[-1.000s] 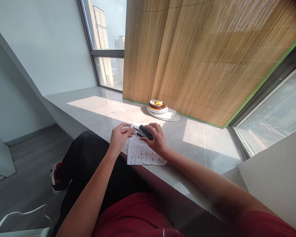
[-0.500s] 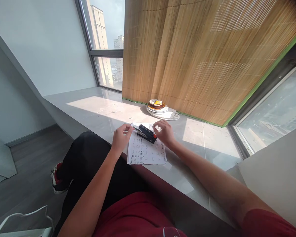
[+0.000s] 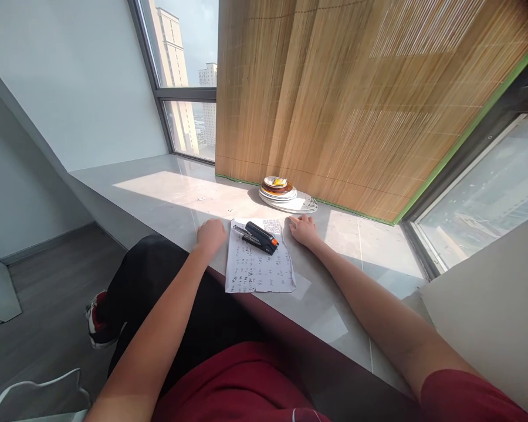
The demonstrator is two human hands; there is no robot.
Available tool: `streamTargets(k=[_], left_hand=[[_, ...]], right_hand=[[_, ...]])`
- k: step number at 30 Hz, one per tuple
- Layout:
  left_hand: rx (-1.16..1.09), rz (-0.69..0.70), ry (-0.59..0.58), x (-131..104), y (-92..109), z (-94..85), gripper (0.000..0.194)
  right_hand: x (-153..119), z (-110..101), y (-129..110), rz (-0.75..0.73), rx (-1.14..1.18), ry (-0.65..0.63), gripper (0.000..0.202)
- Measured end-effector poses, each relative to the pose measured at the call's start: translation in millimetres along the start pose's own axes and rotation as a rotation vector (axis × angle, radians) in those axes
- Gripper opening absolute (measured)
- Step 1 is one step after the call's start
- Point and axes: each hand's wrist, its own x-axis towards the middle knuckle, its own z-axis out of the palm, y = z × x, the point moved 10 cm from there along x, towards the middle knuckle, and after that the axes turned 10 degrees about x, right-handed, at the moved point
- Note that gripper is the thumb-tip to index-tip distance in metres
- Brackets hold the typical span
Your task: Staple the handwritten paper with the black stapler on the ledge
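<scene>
A black stapler (image 3: 261, 237) with an orange tip at its right end lies on a sheet of paper (image 3: 259, 272) covered in handwriting. Its top arm is swung up, and a thin metal strip shows at the left end. My left hand (image 3: 212, 234) rests on the ledge just left of the paper, its fingers curled into a loose fist, with nothing seen in it. To the right of the paper, my right hand (image 3: 304, 230) lies on the ledge with its fingers loosely bent and apart, holding nothing. Neither hand touches the stapler.
A stack of plates (image 3: 278, 190) stands at the back of the tiled ledge (image 3: 176, 187), a small yellow item on top. Behind it hangs a bamboo blind (image 3: 317, 99). My legs are below the ledge's front edge. A white cable (image 3: 39, 384) curves at bottom left.
Both hands have drawn away from the stapler and come down on the ledge, the left to the left, the right to the right. The stapler stays on the paper.
</scene>
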Motion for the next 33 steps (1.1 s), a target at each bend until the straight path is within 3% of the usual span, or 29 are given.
streamTargets(k=[2, 5, 10, 14, 19, 25, 28, 33], left_hand=[[-0.107, 0.025, 0.005, 28, 7, -5.0, 0.015], [-0.153, 0.154, 0.116, 62, 21, -12.4, 0.033], [-0.098, 0.341, -0.036, 79, 34, 30.7, 0.05], [-0.058, 0.331, -0.067, 76, 23, 40.7, 0.04], [-0.014, 0.24, 0.007, 59, -1, 22.0, 0.033], [-0.13, 0.22, 0.067, 24, -11, 8.9, 0.029], [-0.103, 0.175, 0.118, 13, -19, 5.4, 0.038], [0.005, 0.154, 0.022, 7, -22, 19.2, 0.051]], right_hand=[[1, 1, 2, -0.001, -0.011, -0.005, 0.042], [3, -2, 5, -0.016, 0.018, 0.014, 0.042], [5, -6, 6, -0.068, 0.094, 0.062, 0.042], [2, -7, 4, -0.103, 0.133, 0.108, 0.048], [-5, -9, -9, -0.178, 0.143, 0.113, 0.047], [-18, -8, -38, -0.31, 0.12, 0.086, 0.044], [-24, -12, -52, -0.342, 0.138, 0.113, 0.041], [-35, -3, -76, -0.403, 0.148, 0.016, 0.045]])
